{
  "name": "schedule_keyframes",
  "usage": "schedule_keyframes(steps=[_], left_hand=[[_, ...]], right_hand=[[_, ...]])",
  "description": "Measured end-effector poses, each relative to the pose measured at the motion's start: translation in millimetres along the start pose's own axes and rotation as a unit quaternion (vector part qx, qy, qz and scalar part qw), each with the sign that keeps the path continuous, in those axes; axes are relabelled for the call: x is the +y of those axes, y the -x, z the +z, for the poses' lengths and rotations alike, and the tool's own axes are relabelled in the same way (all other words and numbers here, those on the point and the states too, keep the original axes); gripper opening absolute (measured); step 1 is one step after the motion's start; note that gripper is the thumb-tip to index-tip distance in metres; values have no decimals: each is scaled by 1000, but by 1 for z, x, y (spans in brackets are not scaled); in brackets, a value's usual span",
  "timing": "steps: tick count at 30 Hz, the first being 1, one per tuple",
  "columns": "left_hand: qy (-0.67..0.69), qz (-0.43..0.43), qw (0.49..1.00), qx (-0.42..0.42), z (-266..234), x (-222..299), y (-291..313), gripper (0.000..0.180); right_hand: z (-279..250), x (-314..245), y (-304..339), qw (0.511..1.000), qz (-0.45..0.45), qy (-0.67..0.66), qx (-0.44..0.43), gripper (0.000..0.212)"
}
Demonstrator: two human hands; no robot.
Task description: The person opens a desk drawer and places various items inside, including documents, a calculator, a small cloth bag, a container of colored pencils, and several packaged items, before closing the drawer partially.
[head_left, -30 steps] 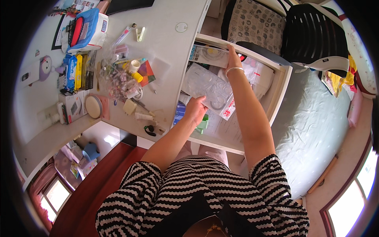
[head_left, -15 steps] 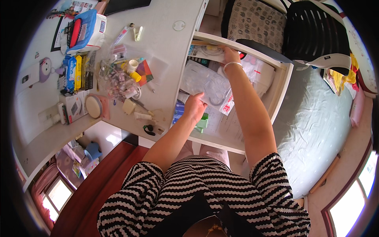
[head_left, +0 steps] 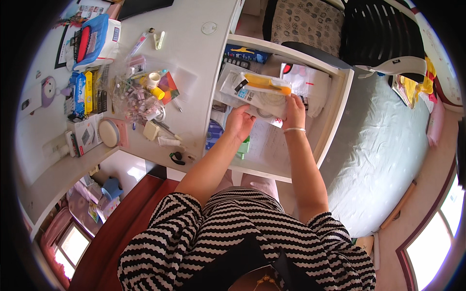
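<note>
Over the open drawer [head_left: 338,119], my right hand [head_left: 294,112] pinches the right end of a flat, clear package [head_left: 262,97]. A long yellow-orange item [head_left: 266,84] shows along the package's far side; its exact kind is unclear. Beneath this package lies a clear plastic bag [head_left: 224,83], mostly covered. My left hand [head_left: 241,124] grips the near edge of the bag, thumb on top. A calculator [head_left: 236,61] and a blue packet [head_left: 259,56] lie at the drawer's far left. Near my left wrist is a green plastic piece [head_left: 243,148].
White papers [head_left: 264,145] and a white plastic bag [head_left: 318,89] lie in the drawer. The desk [head_left: 196,53] at left carries a heap of small bagged items [head_left: 138,99], a blue wipes pack [head_left: 79,94] and a round container [head_left: 108,133]. A black chair [head_left: 383,39] stands beyond the bed [head_left: 378,145].
My right hand has come back from the drawer's far side, bringing the package with the yellow-orange item over the clear bag. The calculator and blue packet are now more exposed.
</note>
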State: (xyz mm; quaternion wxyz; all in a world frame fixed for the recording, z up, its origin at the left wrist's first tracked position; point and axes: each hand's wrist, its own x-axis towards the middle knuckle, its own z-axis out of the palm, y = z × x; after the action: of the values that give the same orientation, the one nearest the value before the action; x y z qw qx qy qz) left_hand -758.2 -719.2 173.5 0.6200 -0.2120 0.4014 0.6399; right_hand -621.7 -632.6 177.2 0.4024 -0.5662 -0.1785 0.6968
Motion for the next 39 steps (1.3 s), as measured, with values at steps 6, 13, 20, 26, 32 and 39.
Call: schedule_keyframes(steps=[6, 13, 20, 26, 32, 39], left_hand=[[-5, -50, 995, -92, 5, -9, 13, 36], [-55, -3, 998, -26, 5, -13, 6, 45], [-10, -20, 999, -45, 18, 4, -2, 41], [-1, 32, 999, -16, 39, 26, -25, 38], [7, 74, 997, -3, 35, 45, -57, 38], [32, 73, 996, 34, 31, 49, -70, 35]], right_hand=[[-24, 24, 30, 999, -28, 2, 22, 16], [-35, 24, 59, 923, -239, 295, 61, 34], [-26, 10, 52, 967, -159, 180, -89, 33], [12, -3, 5, 905, -256, 332, -74, 29], [33, 5, -28, 875, -260, 404, -60, 31], [45, 12, -43, 867, -267, 420, -2, 32]])
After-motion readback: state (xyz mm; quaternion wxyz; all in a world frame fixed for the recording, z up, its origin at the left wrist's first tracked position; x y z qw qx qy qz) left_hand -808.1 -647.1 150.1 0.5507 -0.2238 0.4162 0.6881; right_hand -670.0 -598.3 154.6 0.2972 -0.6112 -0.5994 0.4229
